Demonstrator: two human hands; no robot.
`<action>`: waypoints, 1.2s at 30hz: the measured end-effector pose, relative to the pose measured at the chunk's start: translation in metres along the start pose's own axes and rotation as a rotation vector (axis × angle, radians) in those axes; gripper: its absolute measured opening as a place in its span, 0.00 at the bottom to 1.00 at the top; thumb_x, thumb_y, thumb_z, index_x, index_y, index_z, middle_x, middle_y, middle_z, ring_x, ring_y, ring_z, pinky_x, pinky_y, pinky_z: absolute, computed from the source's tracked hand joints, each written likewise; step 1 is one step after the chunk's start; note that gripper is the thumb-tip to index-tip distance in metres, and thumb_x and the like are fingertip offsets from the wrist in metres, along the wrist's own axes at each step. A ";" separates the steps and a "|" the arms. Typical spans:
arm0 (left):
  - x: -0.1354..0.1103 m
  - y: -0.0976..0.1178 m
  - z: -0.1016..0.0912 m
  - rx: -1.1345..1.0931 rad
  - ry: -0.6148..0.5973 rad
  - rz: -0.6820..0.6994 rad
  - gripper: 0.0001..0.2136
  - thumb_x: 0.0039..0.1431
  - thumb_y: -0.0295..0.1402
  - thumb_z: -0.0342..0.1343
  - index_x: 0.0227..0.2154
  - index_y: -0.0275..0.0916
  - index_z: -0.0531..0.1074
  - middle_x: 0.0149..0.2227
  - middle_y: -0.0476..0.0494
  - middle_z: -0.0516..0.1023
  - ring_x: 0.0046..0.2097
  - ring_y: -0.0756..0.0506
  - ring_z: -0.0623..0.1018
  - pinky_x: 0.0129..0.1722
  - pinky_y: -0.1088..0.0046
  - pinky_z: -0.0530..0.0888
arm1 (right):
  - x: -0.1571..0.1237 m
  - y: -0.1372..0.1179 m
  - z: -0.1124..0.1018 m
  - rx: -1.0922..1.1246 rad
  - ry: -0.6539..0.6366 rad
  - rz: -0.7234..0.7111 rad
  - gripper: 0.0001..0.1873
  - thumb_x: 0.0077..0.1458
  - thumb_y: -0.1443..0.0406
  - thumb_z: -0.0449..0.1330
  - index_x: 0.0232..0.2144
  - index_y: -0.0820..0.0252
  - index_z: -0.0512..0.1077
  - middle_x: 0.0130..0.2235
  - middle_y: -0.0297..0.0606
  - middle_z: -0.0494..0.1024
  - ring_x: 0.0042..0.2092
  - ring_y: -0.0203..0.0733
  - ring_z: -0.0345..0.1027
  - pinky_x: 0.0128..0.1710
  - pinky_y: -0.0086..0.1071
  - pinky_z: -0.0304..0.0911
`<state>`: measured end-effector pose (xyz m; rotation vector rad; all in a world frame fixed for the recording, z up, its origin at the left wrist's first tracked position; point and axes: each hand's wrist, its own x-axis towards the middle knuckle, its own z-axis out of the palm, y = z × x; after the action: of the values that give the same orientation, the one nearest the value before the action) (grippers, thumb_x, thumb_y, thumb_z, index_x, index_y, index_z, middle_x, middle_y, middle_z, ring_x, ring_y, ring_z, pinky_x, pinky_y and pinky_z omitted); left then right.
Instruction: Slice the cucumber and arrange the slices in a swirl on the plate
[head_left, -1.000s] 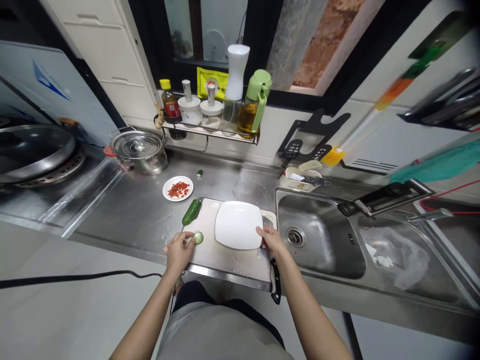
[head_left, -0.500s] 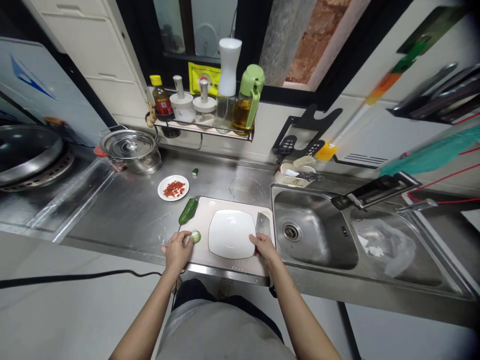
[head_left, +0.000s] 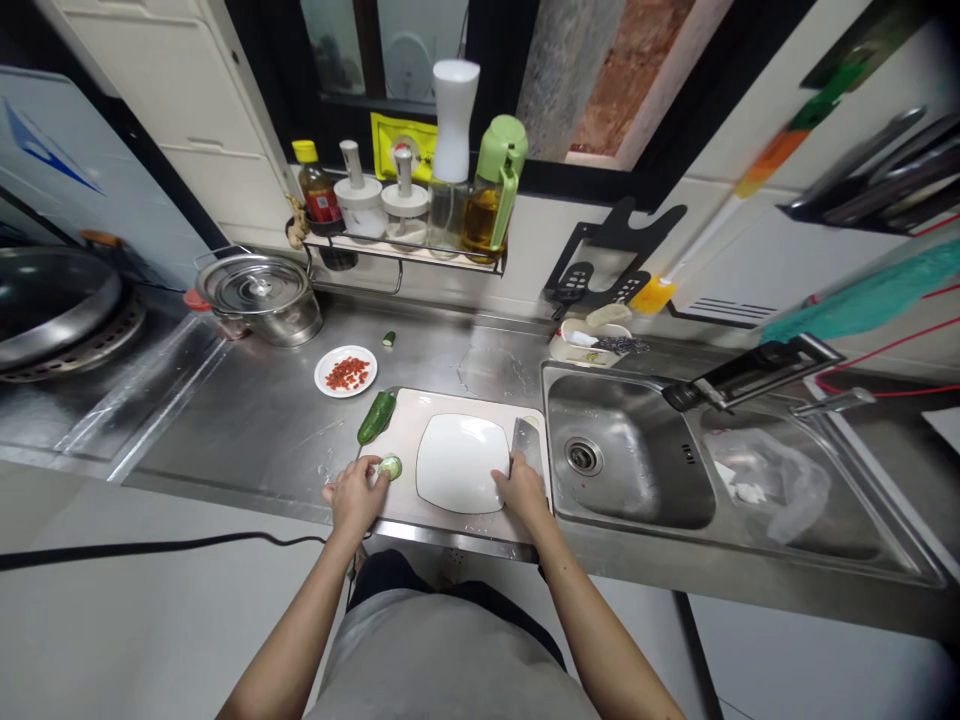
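Observation:
My left hand (head_left: pixel 355 492) is at the left side of the pale cutting board (head_left: pixel 442 403), its thumb and fingers closed on a small stack of cucumber slices (head_left: pixel 390 467). A cut cucumber (head_left: pixel 376 418) lies over the board's upper left edge. In the middle of the board sits a white plate (head_left: pixel 462 464) with nothing on it. My right hand (head_left: pixel 525 492) grips the plate's right rim, thumb on top; its other fingers are partly hidden. Beside and partly under that hand lies a kitchen knife (head_left: pixel 527 436), blade pointing away from me, most of it covered.
A small plate of chopped red pieces (head_left: pixel 346 372) and a cucumber end (head_left: pixel 388 339) rest on the steel counter (head_left: pixel 247 420). A lidded pot (head_left: pixel 259 300) stands farther left. Right of the board is a sink (head_left: pixel 630 460). Above hangs a condiment rack (head_left: pixel 405 248).
My right hand has shifted slightly up and left along the plate's rim, and more of its fingers show over the knife. My left hand stays at the cucumber slices. The view has tilted slightly.

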<state>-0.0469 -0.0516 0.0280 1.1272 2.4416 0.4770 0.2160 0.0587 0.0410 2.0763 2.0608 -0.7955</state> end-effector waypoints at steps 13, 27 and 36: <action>0.000 0.000 0.001 0.006 0.031 -0.038 0.14 0.56 0.45 0.53 0.39 0.42 0.74 0.38 0.41 0.78 0.45 0.38 0.73 0.48 0.57 0.58 | -0.007 -0.009 -0.008 -0.125 0.018 -0.036 0.27 0.61 0.59 0.53 0.58 0.68 0.58 0.39 0.53 0.78 0.41 0.52 0.73 0.38 0.37 0.60; 0.000 0.012 -0.005 -0.090 0.056 0.005 0.09 0.57 0.40 0.55 0.35 0.42 0.75 0.36 0.46 0.80 0.42 0.43 0.75 0.48 0.61 0.58 | -0.020 -0.020 -0.016 -0.059 0.150 -0.139 0.21 0.64 0.57 0.48 0.53 0.59 0.68 0.35 0.43 0.78 0.38 0.46 0.71 0.35 0.32 0.55; 0.010 0.013 -0.010 0.063 0.049 0.045 0.08 0.58 0.39 0.53 0.35 0.44 0.75 0.36 0.44 0.80 0.43 0.40 0.73 0.48 0.59 0.58 | -0.024 -0.038 -0.011 -0.002 0.168 -0.292 0.17 0.64 0.58 0.49 0.46 0.59 0.71 0.32 0.39 0.77 0.36 0.42 0.70 0.32 0.29 0.50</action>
<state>-0.0494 -0.0367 0.0405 1.2115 2.4941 0.4499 0.1842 0.0447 0.0719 1.9259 2.4936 -0.6728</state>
